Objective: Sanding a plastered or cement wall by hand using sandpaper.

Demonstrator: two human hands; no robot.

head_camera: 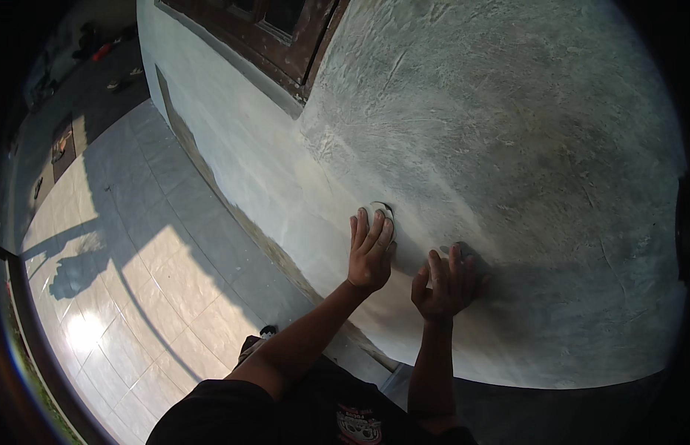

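My left hand (371,253) lies over a pale pad (381,208) with a rounded, dark-edged top, pressing it to the wall. The palm and fingers cover most of the pad, so its exact kind is unclear. To the right, my right hand (444,283) holds nothing; its fingers are spread with the tips at the wall surface. The plastered wall (467,139) is grey and streaky on the right. Its stretch below the window looks paler and smoother.
A brown wooden window frame (289,61) is set into the wall above. Along the wall's foot runs a rough bare strip (256,228). Glossy floor tiles (172,278) lie to the left in sun and shadow. Footwear rests on a mat (63,147) farther off.
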